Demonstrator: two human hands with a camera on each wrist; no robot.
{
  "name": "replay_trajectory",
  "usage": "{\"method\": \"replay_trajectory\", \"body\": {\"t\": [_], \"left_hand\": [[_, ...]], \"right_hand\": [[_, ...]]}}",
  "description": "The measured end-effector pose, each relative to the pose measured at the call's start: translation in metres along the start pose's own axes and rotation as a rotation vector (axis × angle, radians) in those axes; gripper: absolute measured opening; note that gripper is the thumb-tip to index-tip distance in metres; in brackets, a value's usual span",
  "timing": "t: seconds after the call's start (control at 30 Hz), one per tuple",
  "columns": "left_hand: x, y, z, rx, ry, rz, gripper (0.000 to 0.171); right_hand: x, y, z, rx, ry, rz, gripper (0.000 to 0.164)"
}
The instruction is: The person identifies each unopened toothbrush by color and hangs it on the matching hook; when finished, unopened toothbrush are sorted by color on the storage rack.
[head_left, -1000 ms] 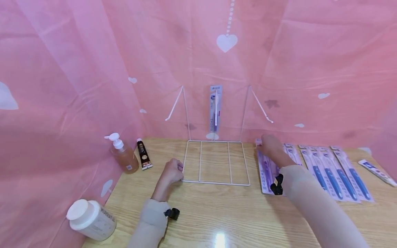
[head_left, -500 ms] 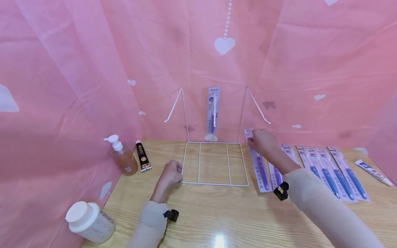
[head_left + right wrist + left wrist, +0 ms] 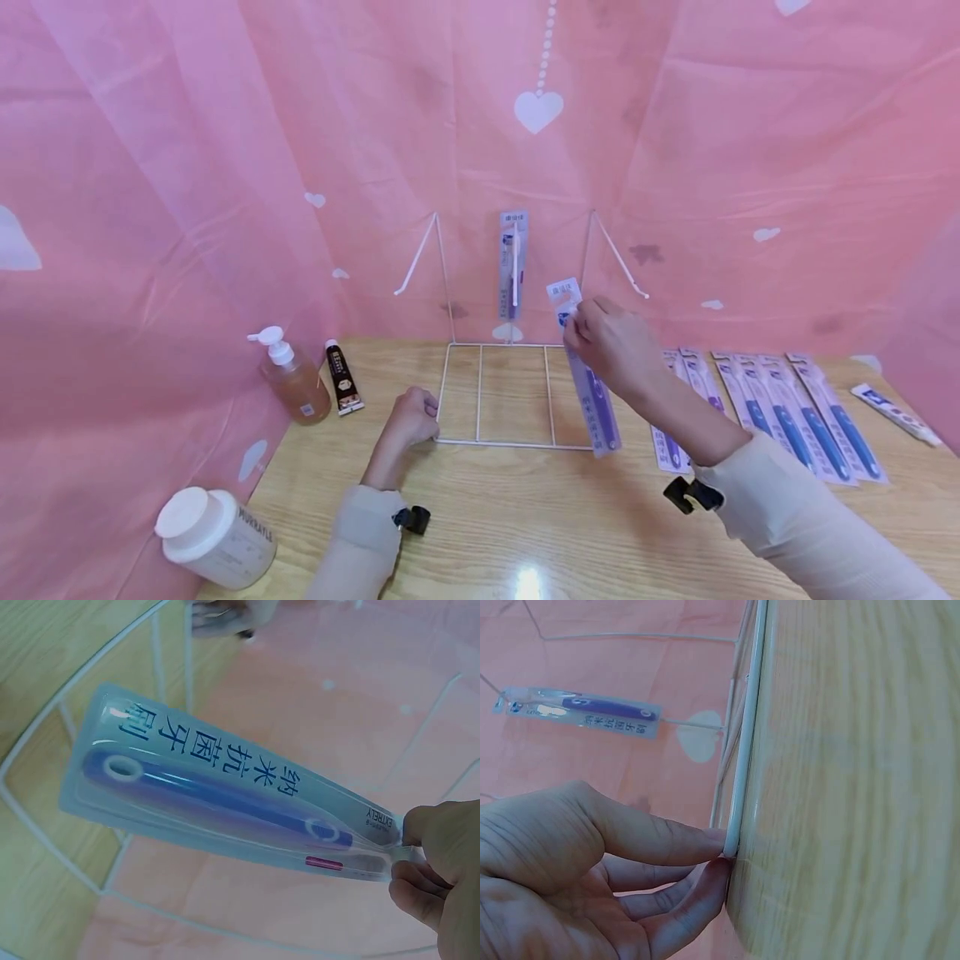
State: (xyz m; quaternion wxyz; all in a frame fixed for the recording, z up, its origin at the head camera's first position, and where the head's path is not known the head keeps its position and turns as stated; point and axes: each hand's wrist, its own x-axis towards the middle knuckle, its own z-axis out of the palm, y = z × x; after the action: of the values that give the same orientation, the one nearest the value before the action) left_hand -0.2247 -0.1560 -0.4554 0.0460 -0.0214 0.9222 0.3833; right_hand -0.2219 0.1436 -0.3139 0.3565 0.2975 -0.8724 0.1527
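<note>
My right hand (image 3: 615,346) pinches a packaged purple toothbrush (image 3: 597,412) near its top, holding it up over the right side of a white wire rack (image 3: 495,443). In the right wrist view the blister pack's handle end points away from the fingers. My left hand (image 3: 412,417) grips the rack's front left corner; the left wrist view shows thumb (image 3: 667,838) and fingers around the wire. Another packaged toothbrush (image 3: 522,275) hangs on the rack's middle hook. The left hook (image 3: 415,254) and right hook (image 3: 621,256) carry nothing.
Packaged purple toothbrushes (image 3: 670,446) and several blue ones (image 3: 851,433) lie on the right of the table. A toothpaste tube (image 3: 896,414) lies beyond them. On the left are a pump bottle (image 3: 297,387), a black tube (image 3: 343,379) and a white jar (image 3: 217,537).
My right hand has picked a purple toothbrush pack off the table and moved it up and left to the rack. My left hand has stayed on the rack's corner.
</note>
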Motion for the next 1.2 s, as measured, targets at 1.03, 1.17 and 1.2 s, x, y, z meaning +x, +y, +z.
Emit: {"method": "replay_trajectory", "body": {"t": [1.03,1.17,1.2], "left_hand": [[0.000,-0.003,0.000,-0.027,-0.017,-0.003,0.039],[0.000,-0.003,0.000,-0.027,-0.015,0.002,0.040],[0.000,-0.002,0.001,-0.029,-0.016,0.001,0.041]], "right_hand": [[0.021,-0.060,-0.017,0.022,0.205,-0.271,0.009],[0.021,-0.057,-0.012,0.039,0.188,-0.263,0.010],[0.022,-0.057,-0.010,0.046,0.185,-0.260,0.011]]}}
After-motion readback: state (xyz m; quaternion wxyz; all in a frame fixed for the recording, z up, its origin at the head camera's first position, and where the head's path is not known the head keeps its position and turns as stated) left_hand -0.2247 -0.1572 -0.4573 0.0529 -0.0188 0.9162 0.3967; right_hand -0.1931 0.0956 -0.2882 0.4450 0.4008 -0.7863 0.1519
